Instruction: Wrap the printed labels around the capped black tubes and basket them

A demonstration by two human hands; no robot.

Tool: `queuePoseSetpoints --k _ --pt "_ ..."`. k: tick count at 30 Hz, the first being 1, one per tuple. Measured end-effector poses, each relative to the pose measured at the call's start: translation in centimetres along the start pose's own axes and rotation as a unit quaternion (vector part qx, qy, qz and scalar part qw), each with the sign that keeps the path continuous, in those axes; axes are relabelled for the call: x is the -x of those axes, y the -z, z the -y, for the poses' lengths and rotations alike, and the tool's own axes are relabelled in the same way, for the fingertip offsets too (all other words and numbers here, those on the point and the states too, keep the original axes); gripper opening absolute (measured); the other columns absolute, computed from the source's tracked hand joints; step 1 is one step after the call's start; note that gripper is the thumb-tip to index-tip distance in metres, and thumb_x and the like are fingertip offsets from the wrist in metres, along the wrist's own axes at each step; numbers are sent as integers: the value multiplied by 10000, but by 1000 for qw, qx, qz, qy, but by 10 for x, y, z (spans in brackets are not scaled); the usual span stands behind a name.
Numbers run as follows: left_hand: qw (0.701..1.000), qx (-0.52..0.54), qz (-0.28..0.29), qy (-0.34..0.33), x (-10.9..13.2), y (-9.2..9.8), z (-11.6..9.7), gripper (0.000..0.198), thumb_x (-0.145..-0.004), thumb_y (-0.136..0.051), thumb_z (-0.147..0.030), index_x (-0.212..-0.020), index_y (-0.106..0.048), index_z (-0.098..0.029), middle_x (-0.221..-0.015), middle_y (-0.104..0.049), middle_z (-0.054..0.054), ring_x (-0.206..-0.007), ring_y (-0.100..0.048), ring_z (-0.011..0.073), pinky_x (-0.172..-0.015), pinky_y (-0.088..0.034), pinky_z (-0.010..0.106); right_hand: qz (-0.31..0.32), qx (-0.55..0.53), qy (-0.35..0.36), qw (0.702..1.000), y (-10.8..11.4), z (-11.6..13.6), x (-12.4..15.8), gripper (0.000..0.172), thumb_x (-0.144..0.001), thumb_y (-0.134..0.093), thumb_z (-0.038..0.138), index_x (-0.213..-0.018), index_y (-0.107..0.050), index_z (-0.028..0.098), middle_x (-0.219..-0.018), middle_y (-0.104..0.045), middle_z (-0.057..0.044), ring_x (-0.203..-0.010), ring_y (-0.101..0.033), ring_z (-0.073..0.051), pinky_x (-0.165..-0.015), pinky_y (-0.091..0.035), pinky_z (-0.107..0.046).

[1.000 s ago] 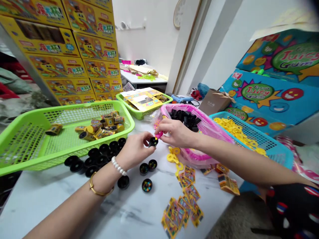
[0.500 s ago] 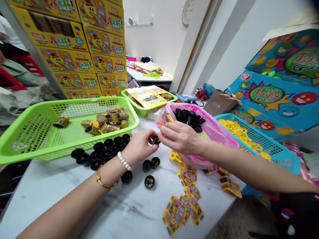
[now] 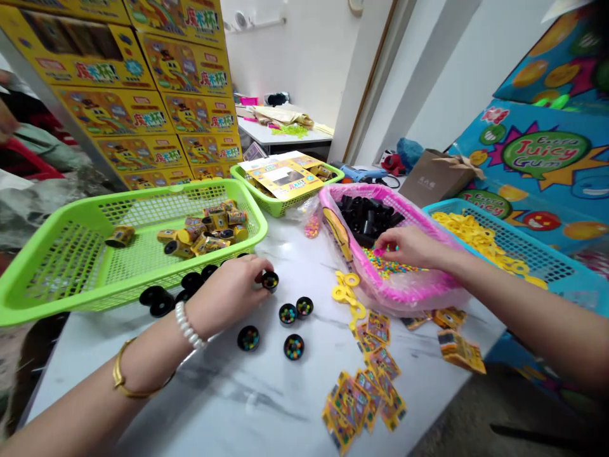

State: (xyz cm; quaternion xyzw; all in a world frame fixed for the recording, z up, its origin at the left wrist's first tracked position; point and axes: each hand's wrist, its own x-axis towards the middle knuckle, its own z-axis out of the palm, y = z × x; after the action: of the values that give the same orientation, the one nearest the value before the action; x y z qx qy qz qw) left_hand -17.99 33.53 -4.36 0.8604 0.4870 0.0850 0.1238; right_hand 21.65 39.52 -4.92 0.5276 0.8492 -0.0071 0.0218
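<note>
Currently my left grip (image 3: 228,295) holds a bead-filled cup (image 3: 270,280); my right grip (image 3: 409,246) pinches a pink piece (image 3: 379,252) among beads (image 3: 387,268). Four finished cups (image 3: 288,314) stand on the worktop (image 3: 238,393); empty cups (image 3: 160,307) remain.

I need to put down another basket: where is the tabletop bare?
The table is bare at its near edge, between the left forearm and the yellow labels. Crowded: black cups by the left hand, yellow rings beside the pink basket.
</note>
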Motion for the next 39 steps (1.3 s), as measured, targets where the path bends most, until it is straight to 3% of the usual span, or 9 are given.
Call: queuePoseSetpoints --k 5,9,12,14,17,20,27,33,39 --pt "997 -58 42 8 3 -6 2 239 -806 -555 -125 -1004 -688 -144 -981 -710 117 -875 -684 255 -790 -520 339 35 20 -1 999 -15 -3 -7 157 -815 -533 122 -792 -689 127 -837 -678 -132 -683 -640 -214 -611 -401 -292" --pt "997 -50 55 -17 6 -1 3 299 -824 -533 -130 -1073 -695 -159 -994 -716 103 -888 -692 246 -803 -525 329 70 -27 53 996 -12 22 -9 123 -825 -569 177 -826 -691 161 -846 -688 -70 -742 -645 -190 -656 -433 -257" --pt "996 -87 24 14 11 8 6 363 -838 -508 -153 -1163 -670 -173 -1006 -718 105 -868 -699 260 -755 -532 343 88 -112 51 989 -8 33 -7 152 -840 -589 269 -896 -705 188 -854 -711 -23 -752 -653 -171 -660 -462 -231" --pt "988 -144 19 55 13 12 6 342 -853 -488 -180 -1142 -671 -174 -975 -728 118 -823 -706 296 -671 -524 369 107 -229 10 968 -6 33 -7 209 -817 -631 334 -943 -711 188 -860 -724 -15 -751 -655 -174 -655 -481 -239" --pt "974 -208 32 89 12 13 4 268 -883 -451 -217 -1025 -675 -182 -863 -740 127 -732 -711 334 -525 -451 356 133 -404 -39 904 0 28 -6 302 -753 -712 391 -947 -703 160 -833 -723 -24 -702 -641 -160 -651 -502 -261" --pt "969 -229 8 96 9 8 3 250 -913 -405 -242 -916 -650 -194 -767 -727 124 -668 -707 333 -466 -368 328 120 -453 -41 883 8 23 -4 360 -722 -751 419 -945 -689 143 -824 -715 -28 -686 -638 -143 -662 -518 -270" --pt "970 -229 -36 78 6 -1 10 263 -911 -405 -320 -763 -594 -212 -707 -693 111 -619 -691 318 -465 -366 346 75 -370 -32 926 15 12 5 344 -805 -685 397 -1017 -656 128 -872 -732 -59 -762 -686 -166 -701 -542 -289" --pt "967 -230 12 107 4 9 1 273 -923 -426 -323 -834 -645 -188 -771 -717 134 -712 -707 334 -511 -421 353 34 -187 -17 982 8 14 12 47 -782 -610 142 -790 -655 150 -826 -673 -78 -748 -612 -184 -689 -431 -291" --pt "968 -221 14 116 5 6 -3 245 -894 -500 -314 -851 -687 -161 -840 -724 169 -776 -703 347 -559 -459 351 83 -113 69 988 -5 31 10 103 -779 -574 142 -695 -616 186 -702 -622 -40 -635 -570 -180 -605 -376 -280"
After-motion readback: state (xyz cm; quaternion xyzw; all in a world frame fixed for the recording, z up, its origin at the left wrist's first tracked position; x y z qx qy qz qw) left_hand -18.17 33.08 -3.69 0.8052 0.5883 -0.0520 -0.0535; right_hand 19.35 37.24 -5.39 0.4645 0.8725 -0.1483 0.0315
